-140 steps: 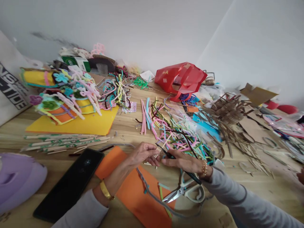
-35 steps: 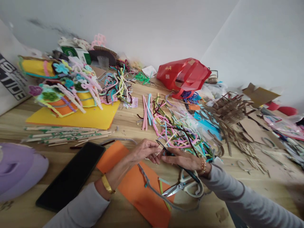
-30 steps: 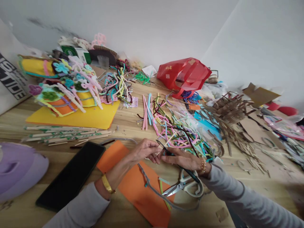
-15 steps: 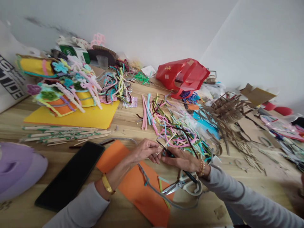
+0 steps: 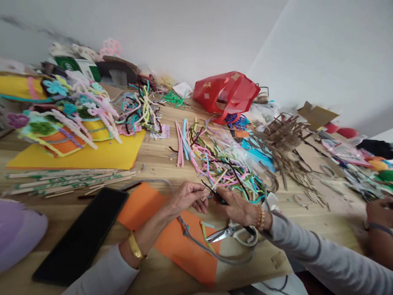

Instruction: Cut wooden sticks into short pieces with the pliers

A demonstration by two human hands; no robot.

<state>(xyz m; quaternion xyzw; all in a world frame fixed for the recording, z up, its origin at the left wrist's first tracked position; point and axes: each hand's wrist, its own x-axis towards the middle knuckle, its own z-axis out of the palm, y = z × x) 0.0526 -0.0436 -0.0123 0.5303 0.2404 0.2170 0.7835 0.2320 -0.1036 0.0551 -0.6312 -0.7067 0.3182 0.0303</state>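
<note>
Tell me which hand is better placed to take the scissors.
Right hand, probably: the scissors lie just below it, while the left hand sits farther off.

Bright, even light fills the scene, leaving only faint, soft shadows on the table (image 5: 153, 162) (the white wall (image 5: 184, 37) looks slightly washed out). The wide lens visibly bends shapes toward the edges.

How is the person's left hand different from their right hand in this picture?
The left hand wears a gold bangle, while the right hand wears a beaded bracelet. The left hand is above the orange sheet; the right hand is above the scissors. Both come from grey sleeves.
</note>
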